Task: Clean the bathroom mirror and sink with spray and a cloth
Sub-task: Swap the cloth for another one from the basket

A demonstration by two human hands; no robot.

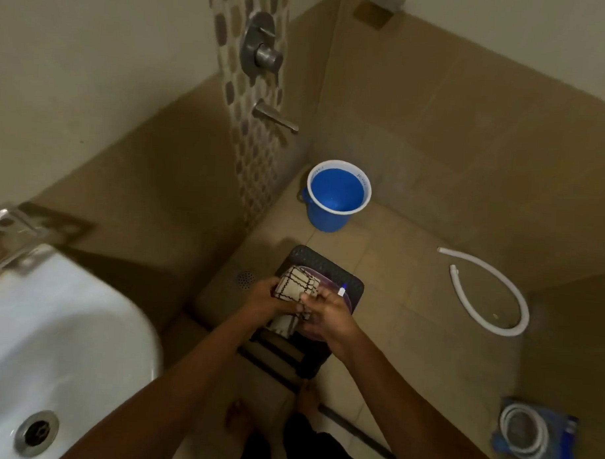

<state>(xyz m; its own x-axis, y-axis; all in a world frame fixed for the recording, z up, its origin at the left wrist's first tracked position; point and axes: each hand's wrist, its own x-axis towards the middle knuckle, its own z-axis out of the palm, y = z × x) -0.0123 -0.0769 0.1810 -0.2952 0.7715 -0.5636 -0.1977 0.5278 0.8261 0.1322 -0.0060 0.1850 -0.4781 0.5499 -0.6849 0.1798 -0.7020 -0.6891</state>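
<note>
A folded cream cloth point(297, 285) with dark stitched lines is held between both hands above a dark stool. My left hand point(266, 296) grips its left side. My right hand point(327, 314) pinches its lower right edge, fingers curled. Just right of the cloth a small white and blue nozzle tip point(342, 291) shows over a purple-rimmed clear dish point(340, 296); I cannot tell whether it is the spray bottle. The white sink point(68, 327) with its metal drain point(36, 433) fills the lower left. No mirror is in view.
A dark perforated stool point(347, 286) stands on the tiled floor under my hands. A blue bucket point(336, 196) sits in the corner below a wall tap point(274, 116). A white hose point(491, 294) lies on the floor right. A packaged hose point(534, 433) lies lower right.
</note>
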